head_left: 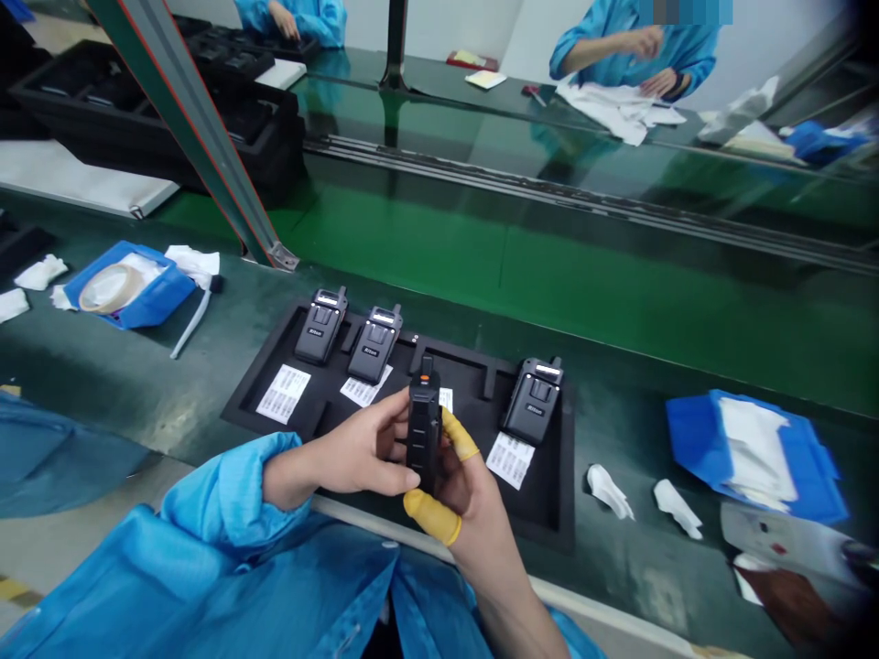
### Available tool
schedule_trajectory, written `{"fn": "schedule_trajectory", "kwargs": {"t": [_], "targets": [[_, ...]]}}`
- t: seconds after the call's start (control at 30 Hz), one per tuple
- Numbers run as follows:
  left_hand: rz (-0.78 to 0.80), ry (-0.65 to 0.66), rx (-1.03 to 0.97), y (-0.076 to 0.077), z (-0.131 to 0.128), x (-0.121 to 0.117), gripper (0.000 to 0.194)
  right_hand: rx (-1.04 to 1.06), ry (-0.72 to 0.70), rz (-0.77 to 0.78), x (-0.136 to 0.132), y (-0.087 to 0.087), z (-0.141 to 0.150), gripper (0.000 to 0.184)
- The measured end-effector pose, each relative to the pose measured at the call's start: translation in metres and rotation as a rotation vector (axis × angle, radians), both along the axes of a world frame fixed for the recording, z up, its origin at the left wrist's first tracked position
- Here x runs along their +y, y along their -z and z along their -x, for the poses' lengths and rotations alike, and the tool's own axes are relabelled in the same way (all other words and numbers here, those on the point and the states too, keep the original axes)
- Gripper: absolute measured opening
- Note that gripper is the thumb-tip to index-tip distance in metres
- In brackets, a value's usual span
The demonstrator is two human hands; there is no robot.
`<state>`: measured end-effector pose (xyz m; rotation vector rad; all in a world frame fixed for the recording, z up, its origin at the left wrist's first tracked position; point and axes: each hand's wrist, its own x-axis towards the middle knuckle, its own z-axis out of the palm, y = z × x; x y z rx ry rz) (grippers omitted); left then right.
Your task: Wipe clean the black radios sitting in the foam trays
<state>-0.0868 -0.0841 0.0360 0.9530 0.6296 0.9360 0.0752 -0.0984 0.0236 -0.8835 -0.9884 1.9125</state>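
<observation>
We have a black handheld radio [424, 426] upright between our two hands, at the centre of our view and over the near part of a black tray [549, 494]. We see it edge-on: a tall, narrow, dark body with ridges down its side, a short black stub on top and an orange button [426, 378] beside the stub.

Both hands are closed on it. Our left hand [357, 448] comes in from 9 o'clock, its fingers curled around the radio's near side, with a blue sleeve [230, 490] bunched at the wrist. Our right hand [467, 485] rises from 6 o'clock and cups the other side. Two of its fingers wear yellow finger cots [459, 435].

Three more radios stand in the tray: two [320, 325] [374, 343] at about 11 o'clock from our hands and one [534, 400] at 2 o'clock. White printed cards [283, 394] lie beside them.

At 9 to 10 o'clock sits a blue bin [165, 293] holding a roll of tape [110, 288]. At 3 o'clock, a second blue bin [755, 453] holds white sheets. Across the green conveyor [549, 265], at 1 o'clock, a co-worker's hands [642, 59] work over a white cloth [608, 110].
</observation>
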Motion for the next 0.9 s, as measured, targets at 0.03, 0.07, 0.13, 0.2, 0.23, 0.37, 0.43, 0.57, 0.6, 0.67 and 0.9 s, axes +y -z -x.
{"fn": "schedule_trajectory", "kwargs": {"t": [0.03,0.07,0.13,0.2,0.23,0.37,0.43,0.57,0.6,0.67,0.9], "targets": [[-0.006,-0.002,0.005,0.0,0.0,0.0,0.067,-0.001,0.002,0.001,0.0,0.0,0.0,0.078],[-0.012,-0.005,0.009,-0.001,-0.001,-0.001,0.067,-0.005,0.005,0.002,-0.001,0.0,-0.001,0.077],[-0.02,-0.004,0.019,-0.001,-0.001,-0.002,0.068,-0.013,0.012,0.004,-0.001,-0.001,-0.001,0.077],[-0.02,0.005,0.021,0.0,-0.001,-0.003,0.07,-0.02,0.029,0.002,-0.002,-0.001,-0.001,0.077],[-0.019,0.011,0.019,0.0,0.0,-0.003,0.071,-0.022,0.036,-0.001,-0.002,0.0,0.0,0.078],[-0.019,0.015,0.018,0.0,0.0,-0.005,0.075,-0.024,0.05,-0.02,-0.005,0.001,-0.001,0.079],[-0.016,0.012,0.034,0.0,0.0,-0.006,0.075,-0.017,0.055,-0.03,-0.006,0.002,-0.002,0.078],[-0.03,0.0,0.095,-0.003,-0.001,-0.006,0.078,-0.022,0.046,-0.048,-0.006,0.001,-0.003,0.081],[-0.037,0.001,0.111,-0.005,-0.002,-0.006,0.079,-0.022,0.035,-0.049,-0.006,0.0,-0.004,0.082],[-0.047,0.013,0.132,-0.008,-0.003,-0.005,0.079,-0.015,0.007,-0.045,-0.005,-0.002,-0.005,0.083],[-0.119,0.04,0.271,-0.015,-0.003,-0.006,0.075,-0.047,0.029,0.005,-0.006,-0.003,-0.007,0.083]]}}
